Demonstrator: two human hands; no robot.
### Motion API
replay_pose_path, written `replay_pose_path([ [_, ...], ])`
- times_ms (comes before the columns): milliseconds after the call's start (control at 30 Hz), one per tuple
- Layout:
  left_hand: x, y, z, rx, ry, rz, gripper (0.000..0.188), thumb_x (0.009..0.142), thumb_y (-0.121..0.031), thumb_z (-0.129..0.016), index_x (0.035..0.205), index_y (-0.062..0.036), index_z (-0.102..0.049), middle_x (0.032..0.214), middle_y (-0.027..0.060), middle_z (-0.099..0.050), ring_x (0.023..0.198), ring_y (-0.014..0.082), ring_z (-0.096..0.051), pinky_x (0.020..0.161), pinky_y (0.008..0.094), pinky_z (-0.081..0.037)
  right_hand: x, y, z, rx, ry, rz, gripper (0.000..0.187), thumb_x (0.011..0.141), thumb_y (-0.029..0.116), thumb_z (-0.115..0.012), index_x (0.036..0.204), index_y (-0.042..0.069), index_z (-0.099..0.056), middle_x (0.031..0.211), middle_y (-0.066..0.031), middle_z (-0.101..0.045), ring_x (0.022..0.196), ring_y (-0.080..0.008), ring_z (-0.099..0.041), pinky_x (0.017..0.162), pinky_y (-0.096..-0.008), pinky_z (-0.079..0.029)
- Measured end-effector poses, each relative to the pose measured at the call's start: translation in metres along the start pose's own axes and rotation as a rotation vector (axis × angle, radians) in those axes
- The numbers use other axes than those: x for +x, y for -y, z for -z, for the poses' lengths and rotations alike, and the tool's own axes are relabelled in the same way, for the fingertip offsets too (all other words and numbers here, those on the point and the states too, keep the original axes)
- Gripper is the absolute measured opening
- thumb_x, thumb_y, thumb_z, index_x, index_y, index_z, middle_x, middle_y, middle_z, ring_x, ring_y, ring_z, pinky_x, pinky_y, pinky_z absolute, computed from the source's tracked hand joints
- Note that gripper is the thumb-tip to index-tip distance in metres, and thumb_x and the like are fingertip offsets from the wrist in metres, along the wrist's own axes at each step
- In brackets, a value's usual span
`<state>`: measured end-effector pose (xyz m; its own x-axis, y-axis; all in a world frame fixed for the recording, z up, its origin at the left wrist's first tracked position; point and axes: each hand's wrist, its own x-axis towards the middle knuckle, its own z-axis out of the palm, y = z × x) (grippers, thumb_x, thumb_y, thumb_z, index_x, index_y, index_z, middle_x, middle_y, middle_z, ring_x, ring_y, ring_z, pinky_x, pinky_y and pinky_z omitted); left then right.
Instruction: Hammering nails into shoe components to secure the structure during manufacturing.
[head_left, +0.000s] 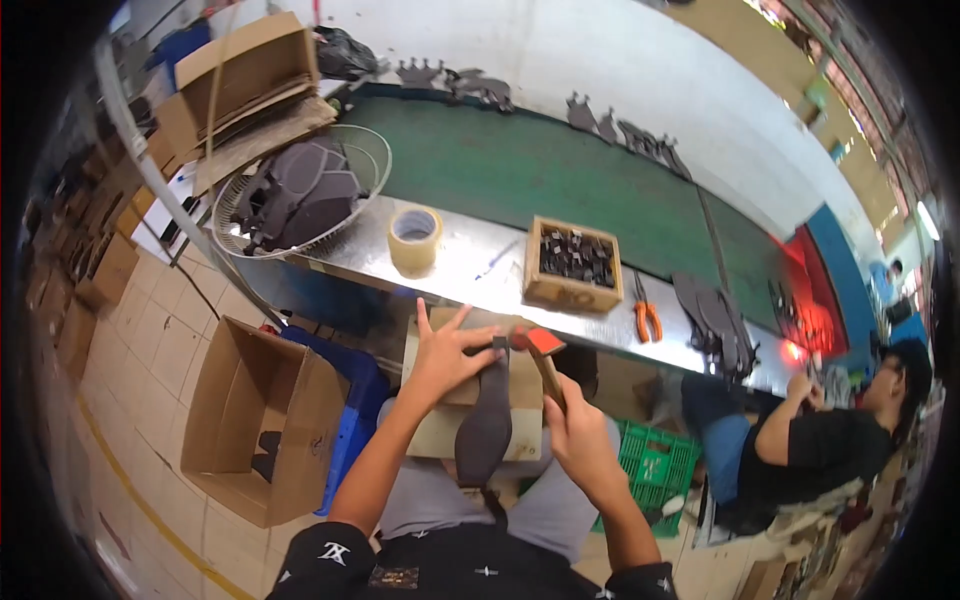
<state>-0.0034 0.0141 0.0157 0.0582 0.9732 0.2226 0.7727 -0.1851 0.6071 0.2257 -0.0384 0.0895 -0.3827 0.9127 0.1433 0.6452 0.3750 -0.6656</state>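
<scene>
My left hand (447, 352) pinches a small black piece (501, 343) between thumb and forefinger, its other fingers spread. The piece sits at the far, narrow end of a dark grey, shoe-sole-shaped part (486, 430). This part lies lengthwise on a pale board (425, 442) over my lap, its wide end toward me. My right hand (583, 440) is wrapped round the wooden handle of a hammer. The red-painted hammer head (543, 342) is just right of the black piece; I cannot tell whether they touch.
A wooden box (573, 295) of small black pieces, a tape roll (415, 238) and orange-handled pliers (648, 318) rest on the metal ledge. A white basket (228, 245) holds grey parts. Beyond runs a green belt (480, 150). A cardboard box (225, 430) stands left; another person (830, 440) sits right.
</scene>
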Motion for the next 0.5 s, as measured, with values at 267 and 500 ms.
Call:
replay_pose_path([
  [267,-0.077,-0.056,0.037,-0.685,0.146,-0.252,0.017,0.081,-0.012,-0.077,0.085,0.0028,-0.069,0.08,0.0109,-0.065,0.069,0.0198,-0.063,0.061,0.0299,-0.047,0.029,0.008,0.004,-0.068,-0.127,0.302,0.048,0.094,0.008,-0.059,0.14,0.0,-0.045,0.096,-0.0206,-0.057,0.079,-0.0391,-0.063,0.066,-0.0431,-0.052],
  [500,-0.13,-0.104,0.081,-1.123,0.388,0.051,0.024,0.09,-0.016,-0.073,0.078,0.0028,-0.063,0.077,0.0004,-0.049,0.06,0.0072,-0.051,0.056,0.0272,-0.039,0.039,-0.005,-0.03,-0.455,0.06,0.693,0.046,0.092,0.017,-0.063,0.135,0.007,-0.052,0.13,-0.0155,-0.054,0.094,-0.0379,-0.064,0.078,-0.0452,-0.052],
])
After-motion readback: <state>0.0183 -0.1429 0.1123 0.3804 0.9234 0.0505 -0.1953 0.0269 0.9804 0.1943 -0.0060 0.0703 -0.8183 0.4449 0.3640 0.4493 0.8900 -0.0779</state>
